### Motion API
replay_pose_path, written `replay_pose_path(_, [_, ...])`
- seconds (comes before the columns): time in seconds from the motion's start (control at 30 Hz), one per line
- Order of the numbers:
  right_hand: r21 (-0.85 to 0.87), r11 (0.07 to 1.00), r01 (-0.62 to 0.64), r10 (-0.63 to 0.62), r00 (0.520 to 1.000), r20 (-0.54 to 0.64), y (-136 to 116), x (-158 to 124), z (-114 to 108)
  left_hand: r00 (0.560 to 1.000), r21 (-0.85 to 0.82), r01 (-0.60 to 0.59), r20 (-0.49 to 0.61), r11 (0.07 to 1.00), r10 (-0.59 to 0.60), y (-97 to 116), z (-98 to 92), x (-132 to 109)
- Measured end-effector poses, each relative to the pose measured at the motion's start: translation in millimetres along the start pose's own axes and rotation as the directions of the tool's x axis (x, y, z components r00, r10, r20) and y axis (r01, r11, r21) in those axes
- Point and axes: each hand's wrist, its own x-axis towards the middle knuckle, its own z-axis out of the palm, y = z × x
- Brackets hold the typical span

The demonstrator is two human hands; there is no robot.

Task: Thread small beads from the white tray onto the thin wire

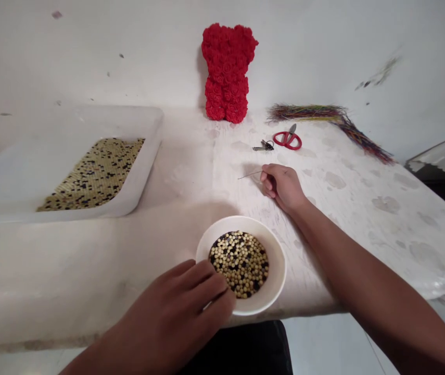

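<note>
A white bowl point(275, 252) of cream and black beads point(241, 263) stands at the near edge of the table. My left hand point(179, 312) reaches into the bowl's near left side, its fingertips pressed together among the beads; what they pinch is too small to see. My right hand point(280, 185) rests on the table beyond the bowl, closed in a pinch on a thin needle point(249, 175) that points left.
A white tray point(136, 182) holding a beaded mat point(93, 174) sits at the left. At the back stand a red rose bear point(228, 73), red scissors point(288, 138), keys point(263, 146) and a bundle of coloured threads point(331, 121). The table edge drops off at the right.
</note>
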Motion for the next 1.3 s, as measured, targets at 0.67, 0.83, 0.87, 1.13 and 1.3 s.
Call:
replay_pose_path(0.67, [-0.011, 0.999, 0.035, -0.035, 0.999, 0.020, 0.2, -1.6, -0.4, 0.990, 0.190, 0.134, -0.068, 0.973, -0.123, 0.5, 5.8, -0.7])
replay_pose_path(0.83, [-0.020, 0.999, 0.034, -0.033, 0.999, 0.023, 0.5, -1.7, -0.6, 0.992, 0.189, 0.123, -0.049, 0.974, -0.115, 0.1, 5.3, -1.2])
replay_pose_path(0.87, [-0.024, 0.999, 0.033, -0.032, 0.999, 0.023, 0.4, -1.7, -0.6, 0.990, 0.200, 0.134, -0.060, 0.971, -0.124, 0.2, 5.2, -1.1])
replay_pose_path(1.13, [-0.061, 0.997, 0.042, -0.040, 0.999, 0.032, 0.1, -2.0, -0.1, 0.989, 0.179, 0.141, -0.063, 0.974, -0.132, 0.4, 5.2, -0.4])
replay_pose_path(1.3, [-0.117, 0.992, 0.049, -0.048, 0.999, 0.004, 1.1, -2.0, 0.6, 0.990, 0.165, 0.140, -0.056, 0.976, -0.133, 0.0, 5.8, 0.9])
